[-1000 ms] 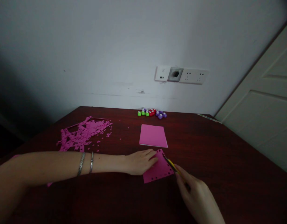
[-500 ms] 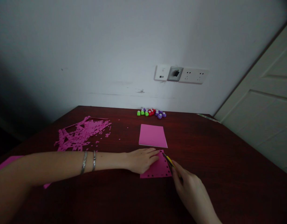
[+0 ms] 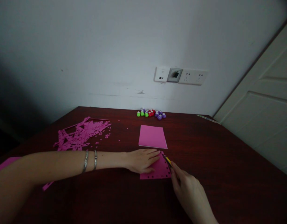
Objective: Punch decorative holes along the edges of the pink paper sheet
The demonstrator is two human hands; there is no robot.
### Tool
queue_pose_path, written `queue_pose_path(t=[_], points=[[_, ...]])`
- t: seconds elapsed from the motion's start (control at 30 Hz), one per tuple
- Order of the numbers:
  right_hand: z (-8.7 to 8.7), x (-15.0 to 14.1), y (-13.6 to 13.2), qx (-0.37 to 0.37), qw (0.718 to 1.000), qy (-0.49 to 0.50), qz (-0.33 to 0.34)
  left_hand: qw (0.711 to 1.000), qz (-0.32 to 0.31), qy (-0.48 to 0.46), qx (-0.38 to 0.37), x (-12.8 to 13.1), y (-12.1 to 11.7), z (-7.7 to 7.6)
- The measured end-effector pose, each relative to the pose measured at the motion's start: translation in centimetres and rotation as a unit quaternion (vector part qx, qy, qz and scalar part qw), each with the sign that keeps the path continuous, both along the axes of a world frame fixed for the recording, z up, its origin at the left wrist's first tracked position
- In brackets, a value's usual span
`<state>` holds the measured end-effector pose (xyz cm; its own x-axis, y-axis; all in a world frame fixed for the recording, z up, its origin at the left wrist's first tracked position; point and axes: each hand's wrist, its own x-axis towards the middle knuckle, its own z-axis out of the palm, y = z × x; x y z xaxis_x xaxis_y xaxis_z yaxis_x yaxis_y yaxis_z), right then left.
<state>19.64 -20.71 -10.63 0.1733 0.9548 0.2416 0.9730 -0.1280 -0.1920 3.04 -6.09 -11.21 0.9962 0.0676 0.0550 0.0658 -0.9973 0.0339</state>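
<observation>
My left hand point(image 3: 142, 160) lies flat with its fingers spread on a pink sheet of paper point(image 3: 161, 169), pressing it to the table. A row of small punched holes runs along the sheet's right and near edges. In my right hand point(image 3: 186, 188) is a slim yellow-and-black utility knife point(image 3: 168, 161), gripped like a pen. Its tip touches or hovers over the sheet near the upper right corner; I cannot tell which. My fingers hide much of the knife. Just beyond the sheet lies a stack of square pink paper point(image 3: 153, 136).
Pink paper strips and scraps point(image 3: 84, 132) are heaped at the left of the dark red table point(image 3: 227, 155). Several small green, red and purple craft punches point(image 3: 151, 113) stand by the wall. A thin strip point(image 3: 207, 119) lies at the back right. More pink paper point(image 3: 7, 163) shows beside my left arm.
The pink sheet has turned slightly and shifted left, its near edge now almost level. My right hand has moved a little left and up with the knife. The left hand stays on the sheet.
</observation>
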Motion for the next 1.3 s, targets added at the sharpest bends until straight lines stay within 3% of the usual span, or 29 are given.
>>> queue_pose_path(t=[0.37, 0.6, 0.97, 1.3], points=[[0.1, -0.5, 0.2, -0.019, 1.000, -0.016, -0.017, 0.999, -0.013, 0.018, -0.034, 0.1, 0.8, 0.4], [0.2, -0.6, 0.2, -0.031, 0.999, -0.036, -0.023, 1.000, -0.020, 0.015, -0.014, 0.6, 1.4, 0.4], [0.4, -1.1, 0.4, -0.056, 0.993, -0.098, -0.021, 0.995, -0.001, 0.090, -0.042, 1.8, 0.9, 3.1], [0.3, -1.5, 0.3, -0.055, 0.990, -0.133, -0.011, 0.990, 0.033, 0.132, -0.040, 2.5, 0.6, 3.3]])
